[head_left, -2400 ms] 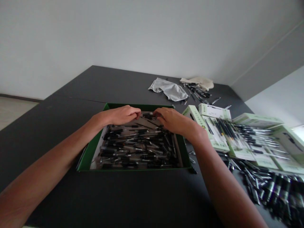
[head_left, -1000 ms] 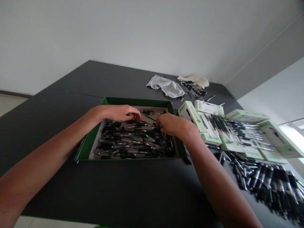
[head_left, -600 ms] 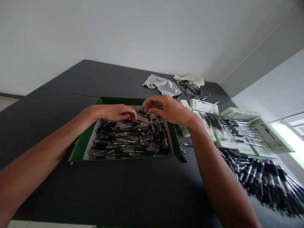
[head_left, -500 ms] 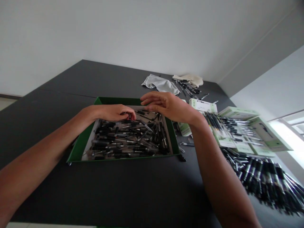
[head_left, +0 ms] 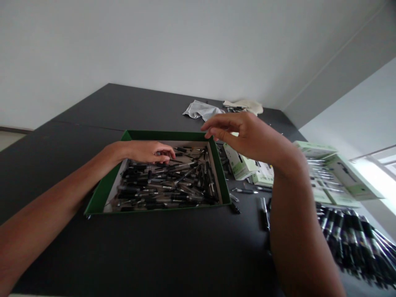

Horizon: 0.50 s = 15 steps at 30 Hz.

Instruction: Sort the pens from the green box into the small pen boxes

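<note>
Pens point(head_left: 182, 166), slim and glossy, crisscross a green box point(head_left: 221, 177), grip parted on the right hand point(head_left: 246, 137), unclear on the left hand point(head_left: 147, 151).

The box point(head_left: 223, 181) at centre is plain green outside, pale within; its pens point(head_left: 173, 181) are black and clear. The bench point(head_left: 148, 247) is dark grey, the wall point(head_left: 173, 45) pale grey. Upper right of centre, one cloth point(head_left: 201, 110) is silvery white, another point(head_left: 252, 107) cream. The cartons point(head_left: 239, 163) at right are white and light green.

dim grey light, white glare far right
</note>
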### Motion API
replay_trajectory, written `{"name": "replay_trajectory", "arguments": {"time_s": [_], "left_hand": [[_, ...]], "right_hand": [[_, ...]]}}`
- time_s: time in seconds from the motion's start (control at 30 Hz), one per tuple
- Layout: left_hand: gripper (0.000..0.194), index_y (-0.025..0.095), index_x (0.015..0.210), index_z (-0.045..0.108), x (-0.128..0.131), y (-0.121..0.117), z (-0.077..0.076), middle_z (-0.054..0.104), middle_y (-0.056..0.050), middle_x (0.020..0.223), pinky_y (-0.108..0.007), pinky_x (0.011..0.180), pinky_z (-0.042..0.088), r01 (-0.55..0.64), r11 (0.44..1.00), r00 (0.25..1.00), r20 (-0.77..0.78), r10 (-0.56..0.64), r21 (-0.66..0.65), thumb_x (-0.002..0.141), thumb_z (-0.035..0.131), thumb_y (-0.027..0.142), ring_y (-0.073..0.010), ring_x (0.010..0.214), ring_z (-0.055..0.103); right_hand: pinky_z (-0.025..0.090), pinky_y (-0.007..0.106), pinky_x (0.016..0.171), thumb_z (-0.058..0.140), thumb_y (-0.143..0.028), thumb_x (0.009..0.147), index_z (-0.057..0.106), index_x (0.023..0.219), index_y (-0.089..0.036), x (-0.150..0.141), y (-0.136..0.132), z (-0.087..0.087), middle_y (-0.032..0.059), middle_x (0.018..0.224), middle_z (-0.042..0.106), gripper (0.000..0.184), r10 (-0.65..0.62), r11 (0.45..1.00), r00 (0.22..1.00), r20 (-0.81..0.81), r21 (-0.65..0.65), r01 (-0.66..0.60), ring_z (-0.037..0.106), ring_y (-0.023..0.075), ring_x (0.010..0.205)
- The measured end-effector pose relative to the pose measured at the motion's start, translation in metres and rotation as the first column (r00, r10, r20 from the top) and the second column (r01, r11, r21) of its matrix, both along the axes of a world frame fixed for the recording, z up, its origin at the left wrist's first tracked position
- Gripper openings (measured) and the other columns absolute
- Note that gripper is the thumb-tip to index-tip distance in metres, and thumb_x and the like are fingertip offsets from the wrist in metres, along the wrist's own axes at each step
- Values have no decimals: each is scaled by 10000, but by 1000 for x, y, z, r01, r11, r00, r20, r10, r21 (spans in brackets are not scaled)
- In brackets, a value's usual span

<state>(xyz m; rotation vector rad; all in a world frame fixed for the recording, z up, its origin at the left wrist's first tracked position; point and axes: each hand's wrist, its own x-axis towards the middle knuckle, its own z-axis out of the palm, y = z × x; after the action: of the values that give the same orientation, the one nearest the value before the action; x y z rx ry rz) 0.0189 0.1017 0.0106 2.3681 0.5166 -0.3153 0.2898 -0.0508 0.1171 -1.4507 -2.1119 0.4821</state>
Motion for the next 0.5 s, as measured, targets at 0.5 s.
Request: {"name": "replay_trajectory", "arguments": {"time_s": [0.5], "left_hand": [[318, 216, 1241, 722, 11, -40, 30, 731, -65, 1230, -246, 967, 470, 166, 985, 977, 123, -172, 53, 1070, 503, 371, -195, 1111, 668]], "right_hand": [[495, 278, 1006, 510, -55, 944, 710, 1347, -189, -36, 27, -56, 81, 1345, 730, 469, 310, 871, 906, 287, -468, -150, 684, 226, 1237]]}}
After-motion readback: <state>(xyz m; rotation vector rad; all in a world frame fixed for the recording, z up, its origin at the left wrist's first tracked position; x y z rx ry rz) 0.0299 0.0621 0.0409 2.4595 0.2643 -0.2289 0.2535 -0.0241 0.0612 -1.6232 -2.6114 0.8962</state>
